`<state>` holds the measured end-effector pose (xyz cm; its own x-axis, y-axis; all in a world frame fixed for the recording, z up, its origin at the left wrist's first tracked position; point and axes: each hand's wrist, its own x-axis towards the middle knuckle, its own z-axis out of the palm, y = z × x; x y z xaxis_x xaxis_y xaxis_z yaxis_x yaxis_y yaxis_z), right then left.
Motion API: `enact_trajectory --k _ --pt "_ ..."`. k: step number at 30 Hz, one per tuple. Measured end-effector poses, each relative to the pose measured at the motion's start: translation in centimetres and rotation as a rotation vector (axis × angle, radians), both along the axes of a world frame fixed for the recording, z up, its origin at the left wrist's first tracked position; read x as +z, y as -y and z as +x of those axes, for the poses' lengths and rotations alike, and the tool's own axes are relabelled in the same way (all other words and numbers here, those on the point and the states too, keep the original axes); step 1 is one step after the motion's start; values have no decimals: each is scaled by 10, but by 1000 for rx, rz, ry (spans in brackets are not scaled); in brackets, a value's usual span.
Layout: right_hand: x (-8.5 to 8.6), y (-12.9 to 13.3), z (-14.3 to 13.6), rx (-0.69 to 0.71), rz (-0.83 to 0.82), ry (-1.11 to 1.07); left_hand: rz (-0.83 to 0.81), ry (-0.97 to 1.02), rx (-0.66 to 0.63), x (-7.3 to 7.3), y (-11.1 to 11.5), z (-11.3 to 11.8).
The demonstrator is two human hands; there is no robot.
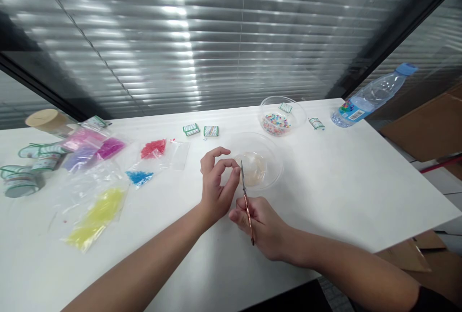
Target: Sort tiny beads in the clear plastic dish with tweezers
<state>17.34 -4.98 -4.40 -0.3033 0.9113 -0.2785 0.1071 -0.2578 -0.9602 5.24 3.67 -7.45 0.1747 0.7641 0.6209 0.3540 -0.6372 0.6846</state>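
My right hand (270, 231) grips a pair of scissors (247, 206) with copper-coloured handles, the slim blades pointing up and away. My left hand (215, 189) has its thumb and forefinger pinched together beside the blade tips; whatever it holds is too fine to make out. Just beyond both hands lies a shallow clear plastic bowl (277, 168), with something pale and see-through in it. Further back, another clear bowl (301, 118) contains many small coloured beads (277, 124) and a small white-and-green packet (285, 107).
Plastic bags of yellow (99, 218), red (153, 148), blue (139, 177) and purple (110, 147) beads lie to the left. White-and-green rolls (211, 131) sit near the back. A water bottle (373, 98) leans at back right, close to the white table's (361, 182) edge.
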Motion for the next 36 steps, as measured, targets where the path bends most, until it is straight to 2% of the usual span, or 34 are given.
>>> enact_trajectory --k 6,13,20,27,36 --pt "2 1 -1 -5 11 -26 -23 4 6 0 -1 0" --pt "-4 9 -7 -26 8 -73 -8 -12 14 1 -1 1" --pt "-9 10 -12 -83 84 -133 -31 21 11 -3 -4 0" --pt "-20 10 -16 -101 174 -188 0 -4 13 -5 -8 -2" --pt "-20 13 -19 -84 116 -240 6 -41 80 0 -6 -1"
